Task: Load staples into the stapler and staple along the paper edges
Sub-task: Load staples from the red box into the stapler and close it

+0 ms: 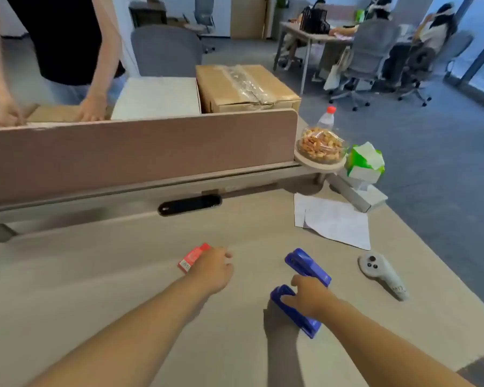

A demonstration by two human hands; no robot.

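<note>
two hands are out over the pale table (123, 289). the left hand (211, 270) rests on a small red staple box (193, 256) lying flat on the table, fingers curled over its near end; whether it truly grips the box i cannot tell. the right hand (309, 296) is closed around a blue stapler (302, 291), which is swung wide open: one half points away toward the far side, the other lies toward the person, and the hand sits over the hinge between them, the lower half touching the table. well to the right of the stapler lies a grey handheld controller (380, 275), and beyond it, near the table's far right corner, a few white paper sheets (333, 222) lie loosely overlapped. behind them a round stand holds a clear tub of snacks (320, 146), with a red-capped bottle (327, 118) behind and a green and white pack (365, 162) beside. a pinkish divider (137, 152) runs across the table's far edge; another person leans on the far side, beside a cardboard box (243, 88).
</note>
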